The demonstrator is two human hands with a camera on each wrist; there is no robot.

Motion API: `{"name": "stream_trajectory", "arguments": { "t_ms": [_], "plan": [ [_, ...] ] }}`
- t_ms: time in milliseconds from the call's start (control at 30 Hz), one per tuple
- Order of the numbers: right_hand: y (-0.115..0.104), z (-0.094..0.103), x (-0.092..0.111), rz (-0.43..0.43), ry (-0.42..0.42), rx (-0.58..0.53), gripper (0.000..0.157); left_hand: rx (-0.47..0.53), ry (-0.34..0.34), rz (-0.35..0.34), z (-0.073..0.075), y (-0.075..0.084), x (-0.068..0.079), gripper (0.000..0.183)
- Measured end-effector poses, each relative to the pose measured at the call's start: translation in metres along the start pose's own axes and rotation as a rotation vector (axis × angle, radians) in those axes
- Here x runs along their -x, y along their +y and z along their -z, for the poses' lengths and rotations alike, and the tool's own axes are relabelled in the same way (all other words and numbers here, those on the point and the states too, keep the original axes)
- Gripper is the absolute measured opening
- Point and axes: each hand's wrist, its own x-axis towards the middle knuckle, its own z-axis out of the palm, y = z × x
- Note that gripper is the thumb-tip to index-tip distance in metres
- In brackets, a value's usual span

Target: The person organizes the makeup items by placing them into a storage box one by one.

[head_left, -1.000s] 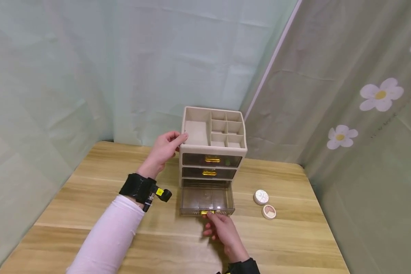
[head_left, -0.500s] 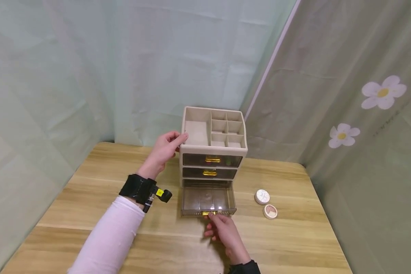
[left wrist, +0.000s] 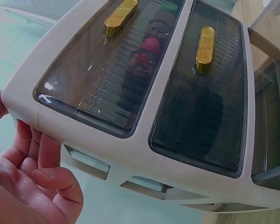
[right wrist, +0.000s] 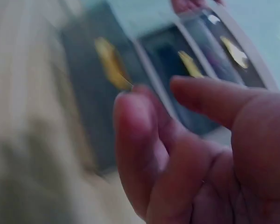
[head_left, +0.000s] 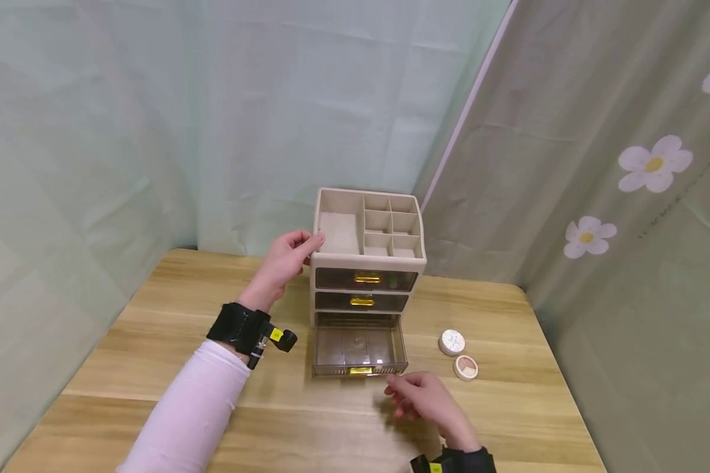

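Note:
A cream desktop drawer organizer [head_left: 367, 261] stands on the wooden table, with open compartments on top and three smoky drawers with gold handles. Its bottom drawer [head_left: 357, 345] is pulled out and nothing shows inside. My left hand [head_left: 286, 259] grips the organizer's upper left edge, thumb over the rim and fingers against the side wall. Below the drawer's front right corner hovers my right hand [head_left: 423, 399], fingers loosely bent with nothing between them. The drawer's gold handle [head_left: 361, 370] is free of any hand. In the left wrist view, coloured items [left wrist: 149, 46] show through the top drawer.
Right of the drawer lie a round white patterned case [head_left: 451, 342] and a small round palette with a three-part pan [head_left: 465, 368]. Pale green curtain [head_left: 260, 118] hangs behind the table, and a grey-green one with white flowers [head_left: 588, 236] on the right.
My right hand has let go of the bottom drawer's handle and moved to the right. The left hand keeps its hold on the organizer, and the drawer stays pulled out.

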Motion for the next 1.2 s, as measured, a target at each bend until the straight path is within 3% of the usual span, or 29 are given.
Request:
{"name": "stream_trajectory", "arguments": {
  "t_ms": [67,133,233,333,467,600,700,900,1033,1200],
  "plan": [
    [-0.007,0.024,0.001,0.0,0.081,0.056,0.045,-0.008,-0.006,0.0,0.0,0.001,-0.001,0.05],
    [-0.012,0.045,0.0,0.012,0.214,0.114,0.042,-0.012,-0.01,0.004,0.001,0.001,-0.001,0.049],
    [-0.02,0.071,-0.008,0.063,0.448,0.295,0.035,-0.008,-0.01,0.003,0.001,0.001,-0.001,0.049],
    [-0.023,0.087,-0.019,0.078,0.556,0.514,0.039,-0.001,-0.002,0.0,0.002,0.0,-0.002,0.049],
    [-0.019,0.095,-0.031,0.033,0.502,0.74,0.055,0.009,0.005,0.001,0.002,0.0,-0.002,0.047],
    [-0.011,0.095,-0.039,-0.028,0.42,0.842,0.063,0.02,-0.004,0.007,0.001,0.0,-0.002,0.044],
    [-0.007,0.095,-0.044,-0.034,0.402,0.855,0.057,0.02,-0.005,0.005,0.001,0.001,-0.003,0.043],
    [-0.003,0.097,-0.049,0.054,0.423,0.848,0.034,0.024,-0.006,-0.007,-0.003,0.004,-0.002,0.043],
    [-0.009,0.092,-0.043,0.092,0.453,0.828,0.037,0.024,-0.014,-0.003,-0.003,0.006,0.0,0.043],
    [-0.046,0.077,-0.026,0.131,0.391,0.724,0.048,0.027,-0.007,0.003,-0.002,0.006,0.002,0.041]
  ]
}}
